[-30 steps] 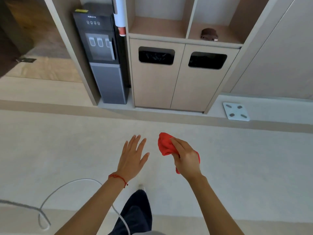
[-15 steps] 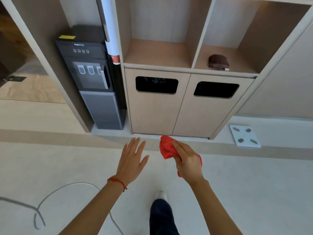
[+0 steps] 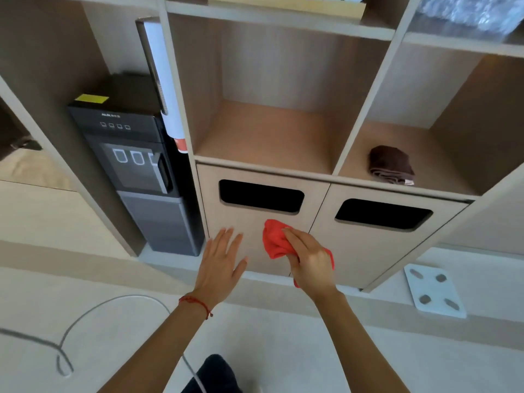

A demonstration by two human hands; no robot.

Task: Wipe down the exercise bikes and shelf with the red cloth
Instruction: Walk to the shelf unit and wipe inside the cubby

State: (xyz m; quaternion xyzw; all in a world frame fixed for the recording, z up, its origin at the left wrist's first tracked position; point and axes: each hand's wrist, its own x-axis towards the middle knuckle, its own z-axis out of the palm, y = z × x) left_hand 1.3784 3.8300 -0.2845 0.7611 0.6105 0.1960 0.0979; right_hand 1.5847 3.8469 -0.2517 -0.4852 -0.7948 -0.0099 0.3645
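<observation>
My right hand (image 3: 310, 258) grips a bunched red cloth (image 3: 274, 239), held in the air in front of the lower cabinet doors. To its left my left hand (image 3: 222, 258) is open with fingers spread and holds nothing. The wooden shelf unit (image 3: 263, 165) stands straight ahead. Its middle compartment is bare, and the one to its right holds a folded brown towel (image 3: 391, 165). No exercise bike is in view.
A black water dispenser (image 3: 133, 171) stands in the left bay, with a white tube (image 3: 167, 89) beside it. Two cabinet doors have dark slots (image 3: 261, 196). A white scale (image 3: 433, 290) lies on the floor at right. A grey cable (image 3: 93, 310) curls at left.
The view has moved closer to the shelf unit, which now fills the upper frame. Both hands keep the same pose, with the red cloth still in the right one.
</observation>
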